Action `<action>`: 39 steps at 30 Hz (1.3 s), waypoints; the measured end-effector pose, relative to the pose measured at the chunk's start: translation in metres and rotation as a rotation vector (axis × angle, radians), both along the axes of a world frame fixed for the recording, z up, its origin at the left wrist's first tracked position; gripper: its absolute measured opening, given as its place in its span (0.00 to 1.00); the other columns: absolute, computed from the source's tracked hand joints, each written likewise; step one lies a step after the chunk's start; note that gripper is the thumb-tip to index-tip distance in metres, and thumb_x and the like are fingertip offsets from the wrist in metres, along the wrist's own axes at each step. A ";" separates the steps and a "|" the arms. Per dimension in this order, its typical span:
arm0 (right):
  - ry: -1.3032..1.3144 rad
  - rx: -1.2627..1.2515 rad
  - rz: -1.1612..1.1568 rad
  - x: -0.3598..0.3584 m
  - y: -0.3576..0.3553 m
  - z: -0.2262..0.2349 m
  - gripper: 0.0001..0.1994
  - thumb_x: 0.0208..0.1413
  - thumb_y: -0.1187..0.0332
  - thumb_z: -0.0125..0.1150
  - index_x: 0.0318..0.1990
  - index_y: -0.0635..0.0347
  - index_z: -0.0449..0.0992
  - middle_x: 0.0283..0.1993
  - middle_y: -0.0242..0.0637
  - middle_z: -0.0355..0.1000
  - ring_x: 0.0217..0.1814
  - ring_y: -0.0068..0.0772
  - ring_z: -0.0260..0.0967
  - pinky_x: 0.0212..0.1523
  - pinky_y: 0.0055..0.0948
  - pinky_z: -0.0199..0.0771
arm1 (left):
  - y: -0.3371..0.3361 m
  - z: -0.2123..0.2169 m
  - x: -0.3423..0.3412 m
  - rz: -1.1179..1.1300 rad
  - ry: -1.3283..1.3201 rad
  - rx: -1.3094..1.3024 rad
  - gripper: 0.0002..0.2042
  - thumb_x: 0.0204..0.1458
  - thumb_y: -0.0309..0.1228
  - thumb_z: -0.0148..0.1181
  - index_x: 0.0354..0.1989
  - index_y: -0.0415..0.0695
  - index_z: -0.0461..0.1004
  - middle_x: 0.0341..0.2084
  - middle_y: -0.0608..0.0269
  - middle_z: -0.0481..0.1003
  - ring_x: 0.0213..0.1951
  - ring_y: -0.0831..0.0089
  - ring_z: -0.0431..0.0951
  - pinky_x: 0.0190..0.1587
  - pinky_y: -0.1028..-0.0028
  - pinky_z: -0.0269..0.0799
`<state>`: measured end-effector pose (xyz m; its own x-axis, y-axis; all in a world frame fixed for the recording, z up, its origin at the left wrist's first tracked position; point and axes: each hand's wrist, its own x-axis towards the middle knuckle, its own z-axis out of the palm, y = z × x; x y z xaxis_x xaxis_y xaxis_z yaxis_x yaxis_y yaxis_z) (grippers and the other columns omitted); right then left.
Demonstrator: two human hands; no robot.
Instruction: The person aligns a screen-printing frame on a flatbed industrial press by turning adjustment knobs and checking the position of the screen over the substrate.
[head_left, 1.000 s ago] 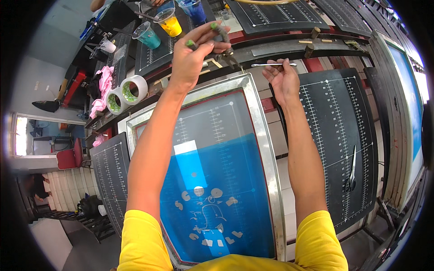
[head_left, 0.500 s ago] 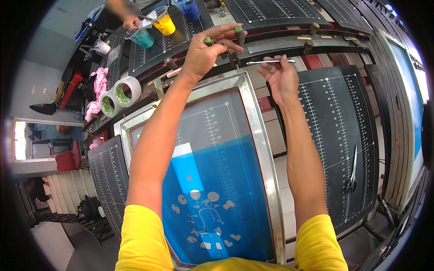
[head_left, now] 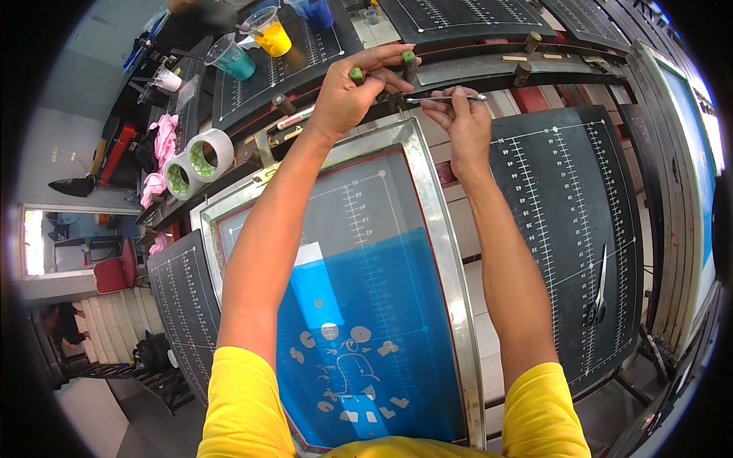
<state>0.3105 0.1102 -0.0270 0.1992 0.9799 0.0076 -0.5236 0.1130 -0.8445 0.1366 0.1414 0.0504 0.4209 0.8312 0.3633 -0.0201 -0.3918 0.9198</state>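
Note:
My left hand [head_left: 343, 95] is above the far edge of the screen-printing frame [head_left: 450, 301], its fingers curled around green-ended handles [head_left: 356, 75]. What these handles belong to is hidden by the hand. Beside it on the right, my right hand [head_left: 467, 126] pinches a thin silver wrench [head_left: 477, 97] between thumb and fingers. The wrench lies nearly level, with its left end close to the dark clamp hardware [head_left: 397, 103] at the frame's far corner; I cannot tell whether they touch. Below my arms, the frame's blue mesh [head_left: 412, 366] carries a pale stencil design.
Scissors [head_left: 600, 298] lie on the black ruled board [head_left: 565, 198] to the right. Rolls of tape [head_left: 211, 153], pink cloth [head_left: 164, 137] and cups of yellow [head_left: 273, 40], teal [head_left: 233, 59] and blue paint [head_left: 314, 11] are at the far left. Another screen [head_left: 687, 153] leans at the right.
My right hand has moved left, its fingers closing more around the wrench, whose left end is nearer the clamp hardware. At the far left, another person's hand has withdrawn from the teal cup.

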 end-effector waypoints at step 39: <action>-0.029 -0.025 0.016 0.002 -0.004 -0.002 0.13 0.69 0.66 0.40 0.41 0.70 0.66 0.43 0.50 0.71 0.45 0.42 0.76 0.50 0.35 0.80 | 0.013 0.004 0.005 -0.104 0.076 0.058 0.15 0.63 0.34 0.51 0.53 0.38 0.72 0.45 0.56 0.77 0.46 0.71 0.78 0.51 0.74 0.72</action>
<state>0.3130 0.1062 -0.0286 0.1833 0.9830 -0.0114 -0.5007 0.0834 -0.8616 0.1421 0.1547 0.0543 0.5318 0.7603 0.3730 0.0056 -0.4437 0.8962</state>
